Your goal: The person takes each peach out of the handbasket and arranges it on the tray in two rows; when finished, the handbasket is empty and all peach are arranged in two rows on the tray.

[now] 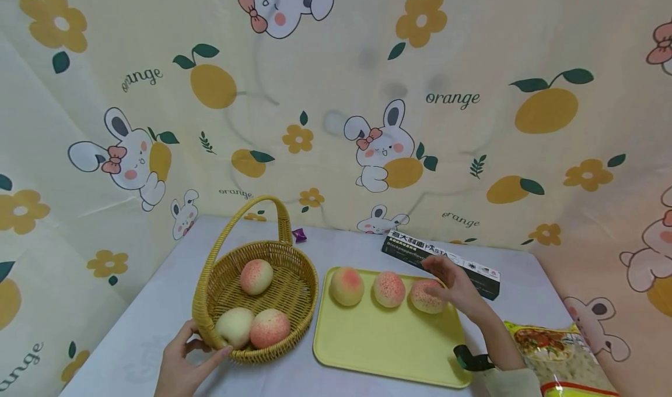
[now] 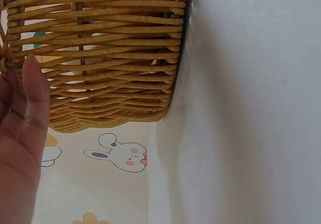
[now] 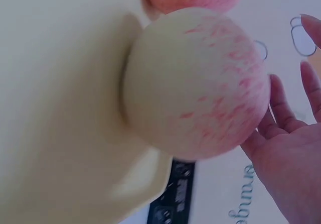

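At the left on the table stands a wicker basket (image 1: 307,304) with a tall arched handle. Inside lie three peaches: one pink-topped peach (image 1: 256,277) towards the back, a pale peach (image 1: 234,327) and a blushed peach (image 1: 270,328) at the front. My left hand (image 1: 185,359) grips the basket's near left side by the handle's foot. On a yellow tray (image 1: 383,350), three more peaches sit in a row along the far edge: a left one (image 1: 347,286), a middle one (image 1: 389,289) and a right one (image 1: 426,296). My right hand (image 1: 457,286) is at the right peach, fingers spread and loosely bent.
Behind the tray lies a black-and-white pasta box (image 1: 472,274). A yellow food packet (image 1: 556,356) is at the right front, by the right forearm. A small purple wrapped sweet (image 1: 300,235) lies behind the basket. A printed curtain (image 1: 325,94) hangs behind the table.
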